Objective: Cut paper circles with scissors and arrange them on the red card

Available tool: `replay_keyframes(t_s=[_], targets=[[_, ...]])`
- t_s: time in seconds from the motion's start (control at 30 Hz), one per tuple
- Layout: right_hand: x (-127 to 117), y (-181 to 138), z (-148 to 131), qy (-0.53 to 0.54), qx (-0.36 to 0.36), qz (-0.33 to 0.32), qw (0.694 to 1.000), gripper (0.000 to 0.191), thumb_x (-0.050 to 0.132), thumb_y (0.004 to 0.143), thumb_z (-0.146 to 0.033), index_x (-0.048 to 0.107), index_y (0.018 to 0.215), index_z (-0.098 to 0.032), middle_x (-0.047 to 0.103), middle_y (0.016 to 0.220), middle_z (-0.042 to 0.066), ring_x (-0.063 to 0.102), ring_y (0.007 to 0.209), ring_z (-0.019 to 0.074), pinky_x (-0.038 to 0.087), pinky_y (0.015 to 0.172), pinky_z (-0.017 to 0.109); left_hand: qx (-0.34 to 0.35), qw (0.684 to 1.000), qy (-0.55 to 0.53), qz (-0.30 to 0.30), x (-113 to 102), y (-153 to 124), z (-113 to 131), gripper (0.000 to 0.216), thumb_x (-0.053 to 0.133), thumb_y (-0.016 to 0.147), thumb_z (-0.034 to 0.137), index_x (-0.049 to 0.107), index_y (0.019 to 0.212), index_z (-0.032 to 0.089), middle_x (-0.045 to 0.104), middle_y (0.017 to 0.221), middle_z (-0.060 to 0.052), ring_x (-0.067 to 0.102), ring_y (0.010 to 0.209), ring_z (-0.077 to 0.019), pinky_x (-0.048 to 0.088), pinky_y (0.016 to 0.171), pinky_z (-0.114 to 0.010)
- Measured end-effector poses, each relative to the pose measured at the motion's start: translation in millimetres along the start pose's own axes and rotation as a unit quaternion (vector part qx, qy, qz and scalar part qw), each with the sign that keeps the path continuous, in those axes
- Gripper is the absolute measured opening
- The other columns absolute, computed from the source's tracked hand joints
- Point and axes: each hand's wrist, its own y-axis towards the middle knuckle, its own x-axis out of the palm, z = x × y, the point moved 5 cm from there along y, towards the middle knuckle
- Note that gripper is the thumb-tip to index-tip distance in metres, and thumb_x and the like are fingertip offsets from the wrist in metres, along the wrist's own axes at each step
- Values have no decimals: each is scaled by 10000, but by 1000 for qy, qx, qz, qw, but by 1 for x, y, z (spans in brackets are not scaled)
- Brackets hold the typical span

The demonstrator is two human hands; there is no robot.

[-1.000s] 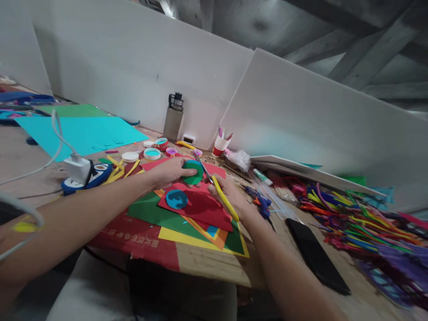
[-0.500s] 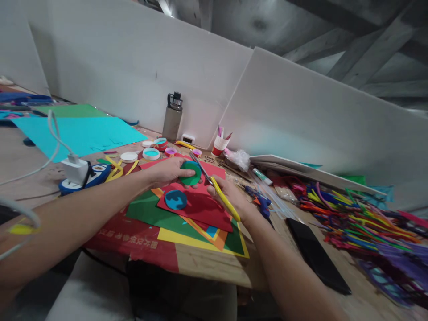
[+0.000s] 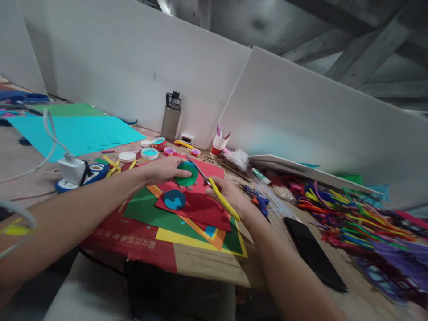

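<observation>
Our left grip (image 3: 166, 170) pinches the green disc (image 3: 187, 180) above the red sheet (image 3: 199, 213), slightly further left than before, its rim still within reach of the scissors (image 3: 223, 200) our right grip (image 3: 231, 194) holds.

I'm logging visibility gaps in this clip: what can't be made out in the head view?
In the head view:
Left hand: partly hidden behind the green disc.
Scissors: part of the handles covered by the right hand.
White device: display too small to read.
Right forearm: cut off by the bottom edge.
</observation>
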Motion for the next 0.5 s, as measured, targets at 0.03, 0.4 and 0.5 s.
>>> replay_keyframes(t_s=[0.03, 0.4, 0.5], targets=[[0, 0, 1, -2, -1, -1, 1000, 449, 479, 886, -609, 551, 850, -167, 427, 658, -40, 383, 610, 109, 268, 566, 244, -5, 1000, 5, -3, 0, 0, 0, 309, 805, 706, 301, 656, 888, 100, 733, 824, -100, 691, 681, -164, 542, 646, -278], [1, 1, 4, -2, 2, -18, 1000, 413, 526, 873, -572, 581, 891, -163, 442, 674, -38, 379, 630, 114, 272, 573, 242, -15, 998, 37, -43, -2, 1, -3, 228, 752, 757, 304, 661, 843, 114, 720, 794, -80, 696, 694, -166, 528, 651, -266], [1, 0, 2, 2, 0, -19, 1000, 421, 517, 868, -584, 567, 858, -166, 429, 663, -40, 377, 624, 114, 273, 572, 243, -17, 999, 31, -42, -2, 1, -5, 218, 750, 761, 296, 668, 845, 113, 727, 814, -86, 692, 691, -159, 528, 667, -271]])
